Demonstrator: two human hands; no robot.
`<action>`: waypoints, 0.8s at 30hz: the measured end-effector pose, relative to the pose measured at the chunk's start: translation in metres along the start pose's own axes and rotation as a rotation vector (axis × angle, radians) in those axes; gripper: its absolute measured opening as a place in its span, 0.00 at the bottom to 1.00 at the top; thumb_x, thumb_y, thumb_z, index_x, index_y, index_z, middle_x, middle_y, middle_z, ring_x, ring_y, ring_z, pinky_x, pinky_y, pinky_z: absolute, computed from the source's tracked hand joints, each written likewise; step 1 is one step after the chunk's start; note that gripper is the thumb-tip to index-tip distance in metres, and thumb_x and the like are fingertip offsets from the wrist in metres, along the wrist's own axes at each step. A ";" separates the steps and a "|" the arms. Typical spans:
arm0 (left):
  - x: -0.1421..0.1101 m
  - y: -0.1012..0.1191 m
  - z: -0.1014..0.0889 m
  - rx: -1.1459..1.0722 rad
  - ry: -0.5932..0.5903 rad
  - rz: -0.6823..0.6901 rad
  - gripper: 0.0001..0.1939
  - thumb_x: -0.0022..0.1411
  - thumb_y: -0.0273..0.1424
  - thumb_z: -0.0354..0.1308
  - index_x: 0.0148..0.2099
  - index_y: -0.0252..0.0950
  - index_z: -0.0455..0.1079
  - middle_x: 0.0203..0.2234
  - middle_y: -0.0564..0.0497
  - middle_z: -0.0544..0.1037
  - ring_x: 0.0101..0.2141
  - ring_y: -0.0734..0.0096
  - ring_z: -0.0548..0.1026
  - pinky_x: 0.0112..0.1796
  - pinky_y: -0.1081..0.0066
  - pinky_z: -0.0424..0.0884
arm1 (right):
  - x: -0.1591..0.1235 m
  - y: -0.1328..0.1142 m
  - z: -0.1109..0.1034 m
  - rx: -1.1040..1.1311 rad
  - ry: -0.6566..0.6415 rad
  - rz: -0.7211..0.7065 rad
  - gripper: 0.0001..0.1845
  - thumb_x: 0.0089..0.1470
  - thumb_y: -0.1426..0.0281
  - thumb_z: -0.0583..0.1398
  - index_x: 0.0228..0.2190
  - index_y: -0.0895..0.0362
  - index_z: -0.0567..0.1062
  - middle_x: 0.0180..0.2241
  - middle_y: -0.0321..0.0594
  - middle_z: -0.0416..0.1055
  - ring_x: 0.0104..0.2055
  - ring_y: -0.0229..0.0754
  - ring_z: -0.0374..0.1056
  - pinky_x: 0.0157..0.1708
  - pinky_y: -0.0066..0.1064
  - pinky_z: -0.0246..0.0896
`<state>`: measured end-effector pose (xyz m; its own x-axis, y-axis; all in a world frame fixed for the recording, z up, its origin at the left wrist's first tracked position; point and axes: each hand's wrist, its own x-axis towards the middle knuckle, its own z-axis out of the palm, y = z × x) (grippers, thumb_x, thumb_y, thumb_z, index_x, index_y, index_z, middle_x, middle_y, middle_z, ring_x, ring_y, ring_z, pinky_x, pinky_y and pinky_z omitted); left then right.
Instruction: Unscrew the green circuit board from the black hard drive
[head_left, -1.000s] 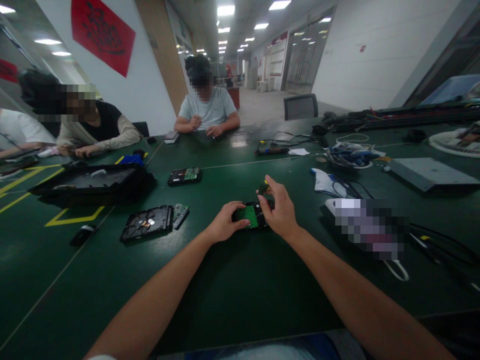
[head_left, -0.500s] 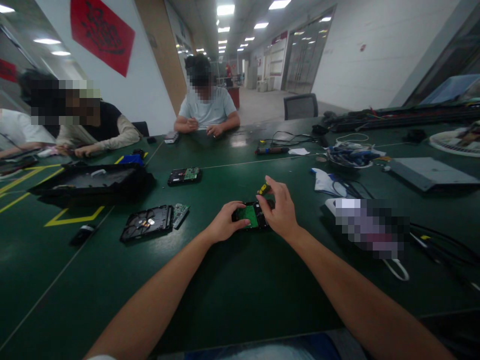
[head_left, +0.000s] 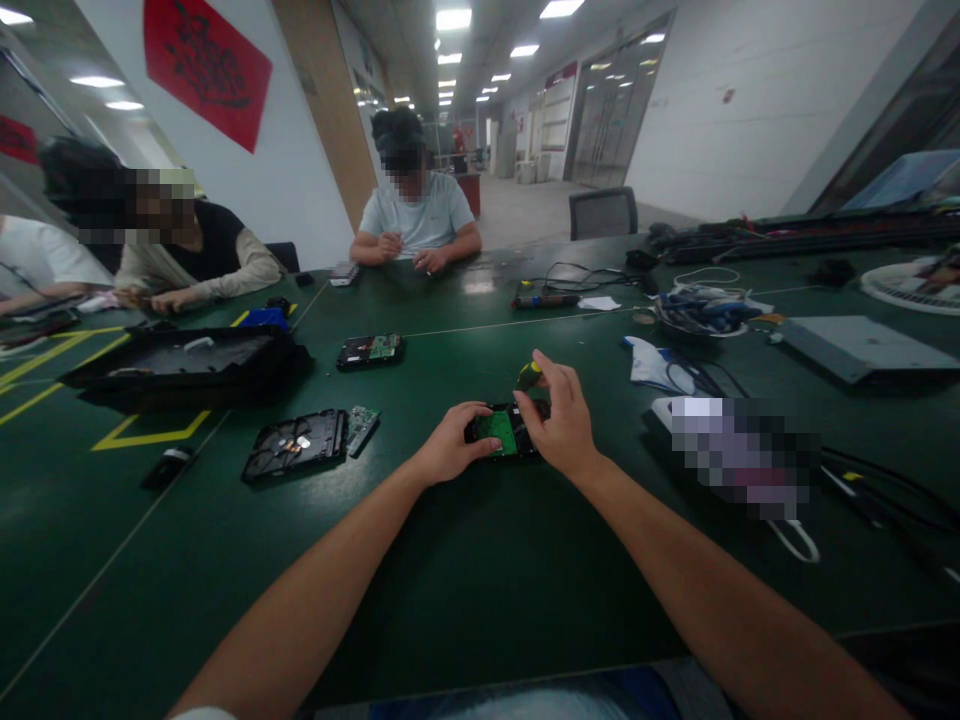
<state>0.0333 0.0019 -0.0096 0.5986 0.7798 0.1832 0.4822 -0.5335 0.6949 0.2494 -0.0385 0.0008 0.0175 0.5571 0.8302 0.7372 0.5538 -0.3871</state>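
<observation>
A hard drive lies in front of me on the green table, its green circuit board facing up. My left hand grips its left end, thumb on the near edge and fingers over the far side. Between the fingertips and thumb of my right hand stands a screwdriver with a yellow and dark handle, held over the right part of the drive. The screwdriver's tip is hidden behind the hand. Left of these lie an opened hard drive and a loose circuit board.
Another hard drive lies farther back. A black tray stands at the left. On the right are a white power strip-like object, partly blurred, a grey metal box and cables. Other people sit across the table.
The screwdriver handle has turned slightly in my right fingers. My left hand and the hard drive stay in place.
</observation>
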 end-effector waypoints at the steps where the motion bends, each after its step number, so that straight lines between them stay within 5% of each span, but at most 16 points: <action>1: 0.000 0.000 0.000 0.000 0.000 -0.001 0.25 0.61 0.37 0.68 0.59 0.40 0.70 0.61 0.42 0.71 0.63 0.52 0.67 0.64 0.48 0.63 | 0.000 -0.001 0.000 0.011 -0.003 0.002 0.34 0.67 0.67 0.56 0.69 0.48 0.52 0.53 0.49 0.67 0.48 0.48 0.70 0.50 0.50 0.75; 24: 0.000 -0.003 0.002 0.000 0.011 0.013 0.25 0.61 0.37 0.68 0.58 0.39 0.70 0.61 0.42 0.71 0.62 0.52 0.68 0.64 0.49 0.63 | 0.002 -0.002 -0.001 -0.017 0.023 -0.013 0.33 0.66 0.67 0.57 0.68 0.46 0.55 0.50 0.47 0.69 0.47 0.49 0.71 0.48 0.49 0.75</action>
<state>0.0336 0.0030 -0.0129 0.5978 0.7764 0.1995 0.4749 -0.5435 0.6921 0.2486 -0.0388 0.0030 0.0229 0.5355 0.8442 0.7486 0.5505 -0.3695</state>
